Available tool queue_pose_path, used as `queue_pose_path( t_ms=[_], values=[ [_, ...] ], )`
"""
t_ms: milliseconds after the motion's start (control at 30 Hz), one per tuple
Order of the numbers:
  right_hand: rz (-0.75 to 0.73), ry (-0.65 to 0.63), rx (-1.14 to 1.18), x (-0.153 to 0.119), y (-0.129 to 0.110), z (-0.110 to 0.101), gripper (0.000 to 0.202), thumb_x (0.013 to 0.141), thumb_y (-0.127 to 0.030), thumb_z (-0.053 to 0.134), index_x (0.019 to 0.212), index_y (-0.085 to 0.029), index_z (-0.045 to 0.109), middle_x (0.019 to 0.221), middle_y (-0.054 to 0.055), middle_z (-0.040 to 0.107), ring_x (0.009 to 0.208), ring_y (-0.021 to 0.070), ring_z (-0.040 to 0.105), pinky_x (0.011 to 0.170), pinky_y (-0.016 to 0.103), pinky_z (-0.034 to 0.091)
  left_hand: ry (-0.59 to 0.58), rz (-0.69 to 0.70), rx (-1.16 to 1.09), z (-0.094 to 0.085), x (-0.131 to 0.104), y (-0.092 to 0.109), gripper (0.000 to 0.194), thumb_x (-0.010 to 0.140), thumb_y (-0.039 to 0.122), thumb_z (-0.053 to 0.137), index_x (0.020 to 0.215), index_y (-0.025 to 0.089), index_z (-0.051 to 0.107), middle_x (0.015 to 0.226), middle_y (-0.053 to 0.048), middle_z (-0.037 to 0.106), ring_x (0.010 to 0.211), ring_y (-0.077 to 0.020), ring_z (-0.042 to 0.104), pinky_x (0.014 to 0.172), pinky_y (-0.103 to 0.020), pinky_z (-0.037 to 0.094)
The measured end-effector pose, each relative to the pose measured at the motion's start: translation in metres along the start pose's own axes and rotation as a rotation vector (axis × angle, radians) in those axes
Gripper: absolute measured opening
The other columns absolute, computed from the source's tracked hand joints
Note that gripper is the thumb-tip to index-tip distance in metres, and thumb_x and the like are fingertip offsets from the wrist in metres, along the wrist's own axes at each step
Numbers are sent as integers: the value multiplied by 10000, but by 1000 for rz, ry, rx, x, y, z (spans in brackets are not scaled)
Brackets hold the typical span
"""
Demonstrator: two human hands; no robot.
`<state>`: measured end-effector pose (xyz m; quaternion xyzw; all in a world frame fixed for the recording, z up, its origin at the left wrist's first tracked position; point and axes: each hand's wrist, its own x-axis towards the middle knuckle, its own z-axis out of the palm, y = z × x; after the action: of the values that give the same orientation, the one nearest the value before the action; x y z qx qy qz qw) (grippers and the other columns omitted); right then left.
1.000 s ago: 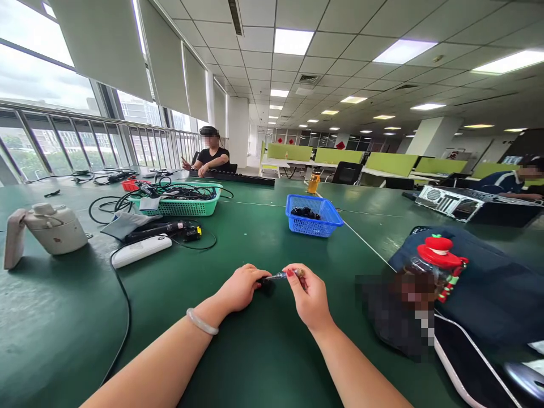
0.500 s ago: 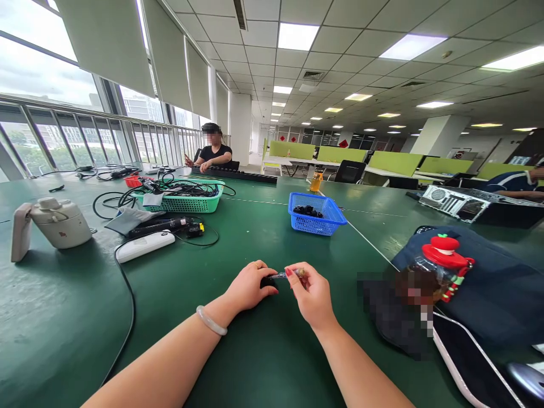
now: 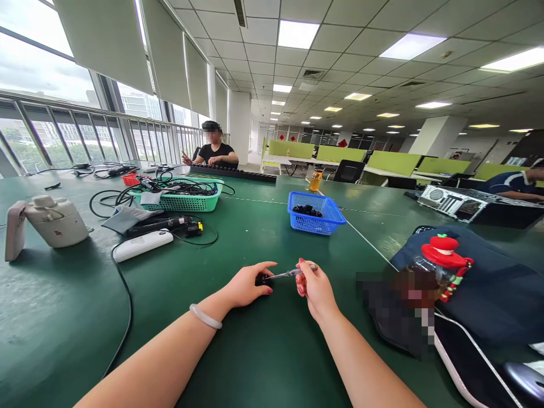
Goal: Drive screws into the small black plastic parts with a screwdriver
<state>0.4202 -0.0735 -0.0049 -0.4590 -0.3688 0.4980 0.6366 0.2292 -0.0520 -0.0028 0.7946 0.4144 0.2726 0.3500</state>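
My left hand [image 3: 249, 285] rests low over the green table [image 3: 255, 351], its fingers curved round a small black part [image 3: 261, 279]. A thin screwdriver [image 3: 291, 273] with a clear handle is pinched in my right hand [image 3: 313, 286]. Its metal shaft points left, and the tip meets the black part or lies just in front of it. Beyond my hands stands a blue basket [image 3: 317, 225] with small black pieces [image 3: 306, 211] inside.
At the left are a green basket [image 3: 182, 203] of cables, a white power strip [image 3: 143, 245] and a pale jug [image 3: 57, 224]. A red-lidded bottle [image 3: 444, 255], dark cloth and a phone [image 3: 471, 357] lie right. A person [image 3: 216, 150] sits across the table.
My right hand has moved slightly right, away from my left hand, so more of the screwdriver's shaft shows. My left hand has shifted a little left and its fingers are wider apart.
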Motion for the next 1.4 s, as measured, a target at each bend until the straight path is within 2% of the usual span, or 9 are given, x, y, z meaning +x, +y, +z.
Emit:
queue_pose_path(
  t_ms=[167, 300, 400, 500, 600, 800, 1000, 1233, 1400],
  values=[
    [-23, -17, 5, -7, -2, 3, 414, 667, -572, 710, 709, -185, 570, 455, -65, 472, 350, 62, 348, 354, 193, 276, 5, -14, -46, 0, 0, -5, 651, 694, 159, 666, 1315, 256, 499, 1109, -13, 680, 991, -189, 620, 980, -341, 435],
    [-363, -167, -404, -28, -10, 11, 368, 831, -510, 568, 669, -181, 600, 488, -39, 453, 421, 87, 382, 425, 221, 300, 0, -29, -77, 2, 1, -8, 657, 692, 137, 663, 1318, 241, 493, 1110, -27, 677, 996, -184, 623, 982, -341, 443],
    [-658, -394, -725, -45, -16, 20, 389, 882, -394, 496, 555, -188, 546, 525, -16, 458, 497, 98, 395, 510, 229, 314, -9, -3, -73, 2, 1, -9, 644, 702, 111, 622, 1319, 238, 490, 1118, -34, 670, 985, -174, 624, 965, -333, 458],
    [-756, -478, -867, -53, -17, 24, 415, 886, -359, 459, 507, -193, 480, 505, -16, 434, 484, 97, 364, 509, 235, 289, -13, 21, -43, 2, 0, -9, 617, 715, 92, 578, 1309, 242, 503, 1132, -34, 661, 994, -169, 619, 970, -334, 455],
    [-671, -402, -774, -49, -14, 22, 411, 892, -394, 447, 537, -195, 504, 489, -20, 437, 468, 95, 369, 489, 231, 297, -2, 27, -27, 1, 0, -9, 585, 730, 107, 573, 1298, 232, 512, 1129, -37, 660, 1030, -174, 607, 994, -342, 439],
    [-124, -135, -147, -20, 0, 10, 417, 792, -553, 563, 599, -184, 556, 399, -42, 465, 324, 81, 372, 360, 213, 300, 23, 51, 34, 0, -2, -6, 527, 736, 106, 544, 1253, 211, 544, 1149, -42, 651, 1057, -185, 597, 1000, -337, 430],
    [109, -39, 159, -9, 8, 6, 369, 705, -522, 677, 629, -181, 556, 405, -49, 466, 323, 81, 390, 340, 210, 306, 23, 45, 44, 0, -3, 2, 535, 721, 80, 516, 1242, 198, 545, 1166, -41, 652, 1072, -182, 597, 1008, -314, 426],
    [162, -18, 162, -11, 9, 8, 336, 690, -500, 675, 652, -181, 576, 443, -30, 506, 358, 97, 428, 366, 223, 341, 62, 38, 81, 0, -2, 0, 542, 700, 41, 505, 1217, 196, 556, 1256, -63, 607, 1154, -205, 551, 1048, -350, 398],
    [-166, -179, -226, -26, -1, 13, 391, 805, -532, 559, 639, -181, 609, 453, -21, 505, 383, 107, 436, 406, 234, 351, 56, 41, 22, 1, -1, -4, 565, 706, 37, 509, 1248, 200, 514, 1214, -67, 627, 1122, -189, 574, 1036, -355, 407]
  ],
)
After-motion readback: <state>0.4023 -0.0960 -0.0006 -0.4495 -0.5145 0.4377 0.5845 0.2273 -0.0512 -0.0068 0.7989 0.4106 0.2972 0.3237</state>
